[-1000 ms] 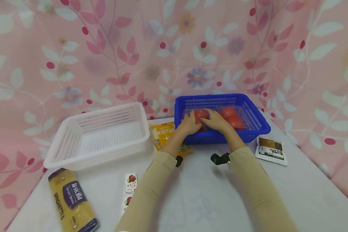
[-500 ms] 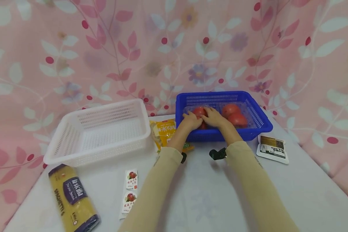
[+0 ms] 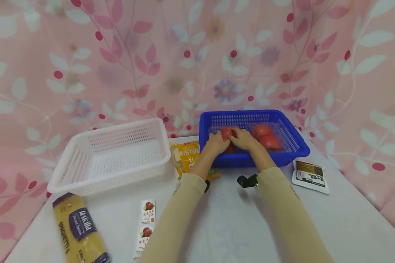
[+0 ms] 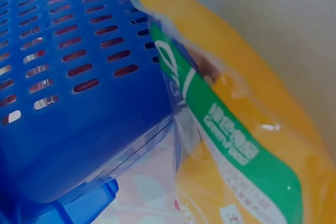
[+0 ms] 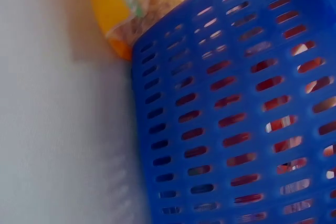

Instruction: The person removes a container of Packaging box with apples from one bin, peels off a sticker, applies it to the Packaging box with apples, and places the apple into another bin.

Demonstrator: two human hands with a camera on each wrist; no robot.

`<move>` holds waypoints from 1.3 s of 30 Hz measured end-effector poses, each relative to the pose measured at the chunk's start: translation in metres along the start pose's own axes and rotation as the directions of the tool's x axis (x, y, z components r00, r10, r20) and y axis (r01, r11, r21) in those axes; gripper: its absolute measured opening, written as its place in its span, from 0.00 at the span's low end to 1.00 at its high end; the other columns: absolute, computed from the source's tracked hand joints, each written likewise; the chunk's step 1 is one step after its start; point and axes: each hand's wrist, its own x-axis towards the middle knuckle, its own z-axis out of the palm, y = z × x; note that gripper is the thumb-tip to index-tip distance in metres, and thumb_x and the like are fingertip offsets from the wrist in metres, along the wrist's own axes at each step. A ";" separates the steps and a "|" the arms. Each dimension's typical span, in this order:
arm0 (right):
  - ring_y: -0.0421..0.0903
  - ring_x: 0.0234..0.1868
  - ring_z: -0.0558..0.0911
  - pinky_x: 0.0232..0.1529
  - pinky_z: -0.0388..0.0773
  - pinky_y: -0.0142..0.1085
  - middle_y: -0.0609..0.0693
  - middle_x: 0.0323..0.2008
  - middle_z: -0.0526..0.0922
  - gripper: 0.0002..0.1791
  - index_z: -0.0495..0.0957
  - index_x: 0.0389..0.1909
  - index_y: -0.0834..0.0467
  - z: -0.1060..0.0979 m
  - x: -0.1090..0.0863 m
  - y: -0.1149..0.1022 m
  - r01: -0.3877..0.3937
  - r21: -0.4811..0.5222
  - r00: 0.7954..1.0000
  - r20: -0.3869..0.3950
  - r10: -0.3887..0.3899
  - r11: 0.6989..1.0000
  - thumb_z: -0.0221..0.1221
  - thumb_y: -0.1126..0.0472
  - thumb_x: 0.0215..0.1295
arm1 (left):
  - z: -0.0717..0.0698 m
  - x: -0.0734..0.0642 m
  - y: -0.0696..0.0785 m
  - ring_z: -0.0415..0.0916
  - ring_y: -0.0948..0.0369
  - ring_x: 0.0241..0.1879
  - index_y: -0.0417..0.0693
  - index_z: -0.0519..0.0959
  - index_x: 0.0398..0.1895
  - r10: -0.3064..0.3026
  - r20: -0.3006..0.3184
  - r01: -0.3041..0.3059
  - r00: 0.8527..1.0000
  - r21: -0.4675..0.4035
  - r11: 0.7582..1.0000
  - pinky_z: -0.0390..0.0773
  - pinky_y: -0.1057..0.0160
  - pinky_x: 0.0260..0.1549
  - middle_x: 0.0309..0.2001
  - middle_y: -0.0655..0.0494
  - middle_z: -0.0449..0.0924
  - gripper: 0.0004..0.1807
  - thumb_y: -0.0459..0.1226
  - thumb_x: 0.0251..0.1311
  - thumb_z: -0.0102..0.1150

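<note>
In the head view, my left hand (image 3: 218,143) and right hand (image 3: 245,139) reach into a blue perforated basket (image 3: 250,159). Their fingers curl round a red tomato (image 3: 227,132) from both sides. Part of another red tomato shows below it, between the hands. This pair sits in a clear plastic tray at the basket's left end. Two more tomatoes (image 3: 270,143) lie in a second clear tray (image 3: 284,137) to the right. Neither wrist view shows a hand; the basket's slotted wall (image 4: 63,103) fills much of both, with red showing through the slots (image 5: 239,139) on the right.
A white basket (image 3: 118,179) stands left. Between the baskets leans a yellow food bag (image 3: 188,155), close against the blue wall. A spaghetti pack (image 3: 80,228) and printed sachets (image 3: 148,212) lie in front; a flat white-edged pouch (image 3: 311,176) lies right of the blue basket.
The whole head view shifts up, then back down. Both hands stay at the left tomatoes, with slight finger shifts. Nothing has left the basket.
</note>
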 end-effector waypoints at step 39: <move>0.62 0.64 0.58 0.58 0.57 0.60 0.63 0.64 0.60 0.28 0.67 0.61 0.63 -0.055 -0.055 -0.052 0.166 0.061 0.936 -0.324 -0.138 0.984 0.53 0.52 0.64 | -0.071 -0.042 -0.005 0.61 0.47 0.61 0.52 0.70 0.61 0.497 -0.261 -0.498 0.828 0.068 0.865 0.73 0.55 0.49 0.65 0.49 0.62 0.34 0.58 0.53 0.56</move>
